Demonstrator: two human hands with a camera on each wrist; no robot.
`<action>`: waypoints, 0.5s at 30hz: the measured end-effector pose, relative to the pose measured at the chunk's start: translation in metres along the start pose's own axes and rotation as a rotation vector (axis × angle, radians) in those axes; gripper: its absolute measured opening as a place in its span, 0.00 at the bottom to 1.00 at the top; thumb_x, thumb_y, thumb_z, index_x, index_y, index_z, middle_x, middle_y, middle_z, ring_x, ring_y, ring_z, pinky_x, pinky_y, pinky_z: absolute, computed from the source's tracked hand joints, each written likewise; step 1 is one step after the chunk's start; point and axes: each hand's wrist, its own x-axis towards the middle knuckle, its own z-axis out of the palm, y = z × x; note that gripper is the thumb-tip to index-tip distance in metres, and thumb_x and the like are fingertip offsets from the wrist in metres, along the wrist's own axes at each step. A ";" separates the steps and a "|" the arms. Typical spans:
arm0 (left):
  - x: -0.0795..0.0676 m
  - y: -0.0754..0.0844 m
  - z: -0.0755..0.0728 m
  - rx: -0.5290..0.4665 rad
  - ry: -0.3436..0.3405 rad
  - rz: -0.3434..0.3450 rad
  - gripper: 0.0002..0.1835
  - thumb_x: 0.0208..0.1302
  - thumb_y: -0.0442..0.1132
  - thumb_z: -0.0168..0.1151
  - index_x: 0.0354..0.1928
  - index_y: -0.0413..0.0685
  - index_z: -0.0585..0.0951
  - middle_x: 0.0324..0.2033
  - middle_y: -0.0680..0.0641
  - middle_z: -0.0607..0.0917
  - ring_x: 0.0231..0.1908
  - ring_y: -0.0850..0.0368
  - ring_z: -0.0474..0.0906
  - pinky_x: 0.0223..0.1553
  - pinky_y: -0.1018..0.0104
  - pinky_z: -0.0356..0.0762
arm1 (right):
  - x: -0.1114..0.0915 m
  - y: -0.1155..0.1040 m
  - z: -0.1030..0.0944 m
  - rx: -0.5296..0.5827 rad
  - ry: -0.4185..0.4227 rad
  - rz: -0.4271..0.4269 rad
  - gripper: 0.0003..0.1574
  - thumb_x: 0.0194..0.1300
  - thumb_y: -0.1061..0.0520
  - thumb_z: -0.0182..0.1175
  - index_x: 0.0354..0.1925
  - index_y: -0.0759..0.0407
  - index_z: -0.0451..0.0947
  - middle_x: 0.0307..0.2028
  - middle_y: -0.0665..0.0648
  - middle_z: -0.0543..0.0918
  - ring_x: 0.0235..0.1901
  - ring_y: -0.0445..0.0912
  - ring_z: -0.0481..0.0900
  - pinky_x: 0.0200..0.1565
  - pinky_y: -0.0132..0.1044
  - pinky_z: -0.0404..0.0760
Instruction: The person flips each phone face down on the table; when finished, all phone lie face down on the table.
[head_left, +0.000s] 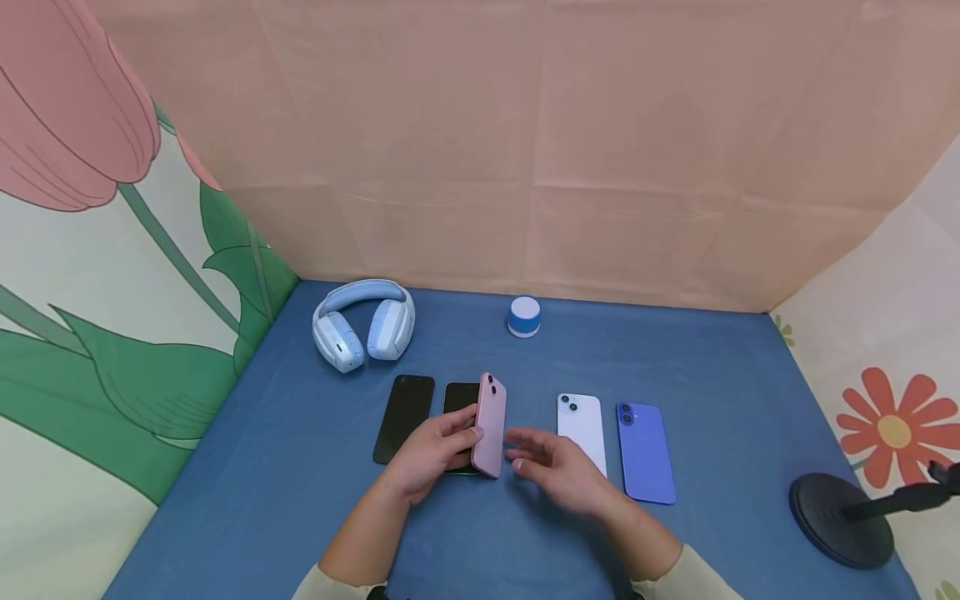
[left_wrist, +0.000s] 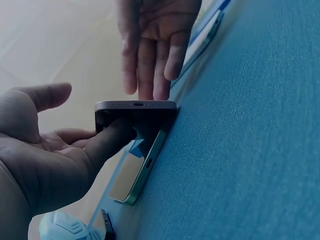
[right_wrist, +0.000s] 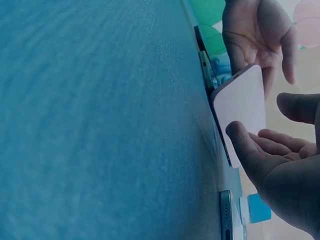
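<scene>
A pink phone [head_left: 491,429] stands tilted on its long edge, its back with two camera lenses facing right. My left hand [head_left: 429,452] is on its screen side, fingers extended against the glass and thumb apart from it in the left wrist view. On the back side, my right hand [head_left: 558,471] is held with fingers extended towards the phone; whether they touch it I cannot tell. A dark-screened phone [head_left: 461,396] lies partly hidden under the left hand and the pink phone. Left of it lies a black phone [head_left: 406,417].
A white phone [head_left: 583,423] and a blue-violet phone [head_left: 647,454] lie camera side up on the right. Behind are light-blue headphones [head_left: 365,287] and a small blue-and-white round container [head_left: 524,317]. A black stand [head_left: 840,521] occupies the right edge of the blue-covered table [head_left: 247,492].
</scene>
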 end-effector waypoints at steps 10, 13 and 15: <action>0.000 -0.002 -0.002 0.000 0.029 -0.014 0.38 0.76 0.48 0.62 0.79 0.39 0.61 0.75 0.39 0.69 0.67 0.43 0.74 0.61 0.50 0.78 | 0.001 0.003 0.001 0.002 -0.018 0.028 0.34 0.77 0.57 0.60 0.73 0.70 0.67 0.70 0.66 0.74 0.66 0.58 0.77 0.64 0.54 0.78; 0.001 -0.003 -0.002 -0.001 0.032 -0.020 0.38 0.77 0.47 0.62 0.79 0.37 0.61 0.75 0.38 0.68 0.68 0.42 0.74 0.61 0.49 0.77 | 0.001 0.004 0.001 -0.008 -0.014 0.031 0.33 0.77 0.56 0.60 0.73 0.69 0.67 0.69 0.66 0.75 0.65 0.58 0.78 0.63 0.53 0.79; 0.002 -0.004 -0.002 -0.005 0.033 -0.028 0.38 0.77 0.47 0.61 0.79 0.36 0.60 0.75 0.37 0.67 0.68 0.41 0.73 0.62 0.49 0.77 | 0.001 0.005 0.001 -0.020 -0.011 0.032 0.33 0.77 0.56 0.60 0.73 0.69 0.67 0.69 0.65 0.75 0.65 0.58 0.78 0.63 0.53 0.79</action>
